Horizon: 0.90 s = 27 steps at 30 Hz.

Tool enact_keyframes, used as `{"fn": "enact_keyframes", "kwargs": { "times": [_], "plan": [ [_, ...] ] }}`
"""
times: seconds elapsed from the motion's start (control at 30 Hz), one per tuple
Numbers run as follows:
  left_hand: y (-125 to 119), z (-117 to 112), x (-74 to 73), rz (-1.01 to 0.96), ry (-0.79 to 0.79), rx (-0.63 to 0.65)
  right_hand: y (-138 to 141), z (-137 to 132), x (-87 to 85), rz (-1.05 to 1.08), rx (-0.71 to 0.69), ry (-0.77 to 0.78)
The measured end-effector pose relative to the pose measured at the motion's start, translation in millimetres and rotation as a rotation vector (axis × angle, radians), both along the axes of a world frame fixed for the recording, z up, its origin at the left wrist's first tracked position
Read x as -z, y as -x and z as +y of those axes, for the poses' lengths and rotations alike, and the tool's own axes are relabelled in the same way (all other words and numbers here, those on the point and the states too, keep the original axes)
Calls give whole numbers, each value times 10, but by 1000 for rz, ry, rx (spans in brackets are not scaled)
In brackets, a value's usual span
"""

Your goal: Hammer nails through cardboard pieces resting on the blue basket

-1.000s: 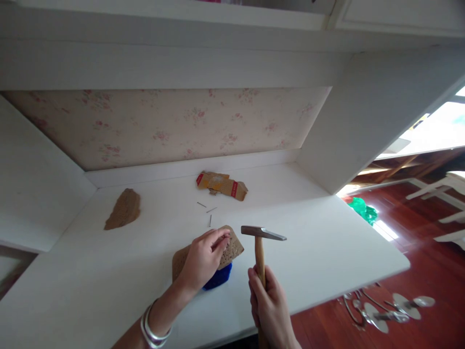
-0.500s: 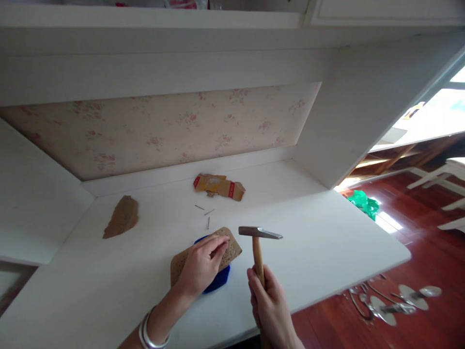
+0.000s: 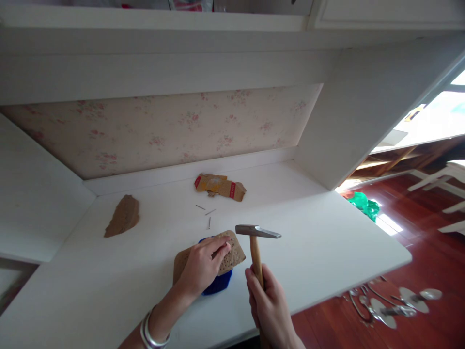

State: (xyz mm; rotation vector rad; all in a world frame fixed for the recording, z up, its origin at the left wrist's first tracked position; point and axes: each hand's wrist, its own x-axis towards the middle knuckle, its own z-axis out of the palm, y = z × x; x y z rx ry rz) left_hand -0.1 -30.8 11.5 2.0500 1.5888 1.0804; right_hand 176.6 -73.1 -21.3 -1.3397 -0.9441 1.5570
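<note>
My right hand (image 3: 268, 300) is wrapped round the wooden handle of a hammer (image 3: 256, 252), its metal head raised just right of a piece of brown cardboard (image 3: 236, 252). Many small holes dot this cardboard, which lies tilted over a dark blue object (image 3: 220, 285) on the white tabletop. My left hand (image 3: 205, 261) rests on the cardboard, thumb and forefinger pinched together near its right end. Whatever sits between those fingertips is too small or hidden to make out. Several loose nails, one nail (image 3: 209, 223) closest to the cardboard, lie just beyond my left hand.
A torn cardboard scrap (image 3: 122, 215) lies at the left, and a yellow and red torn carton piece (image 3: 220, 186) near the back. White side panels and a shelf (image 3: 156, 41) enclose the white tabletop (image 3: 319, 242). Metal lamp-like parts (image 3: 385, 310) lie on the red-brown floor.
The cardboard and my left hand have shifted slightly right in view. The hammer head has moved a little to the left, closer to the cardboard.
</note>
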Motion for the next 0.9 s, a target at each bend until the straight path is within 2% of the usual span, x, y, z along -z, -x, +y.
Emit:
{"fn": "enact_keyframes", "kwargs": {
  "times": [0.13, 0.33, 0.5, 0.67, 0.9],
  "plan": [
    [-23, -13, -16, 9, -18, 59, -6, 7, -24, -11, -39, -25],
    [-31, -16, 5, -7, 56, 13, -9, 5, -39, -32, -35, -47],
    [-19, 13, -2, 5, -9, 92, -58, -4, -111, -58, -35, -69],
    [-10, 8, 0, 4, 5, 144, -108, -77, -176, -59, -42, -65],
    [-15, 7, -23, 1, 31, 158, -174, -158, -91, -195, -112, -178]
  ]
}}
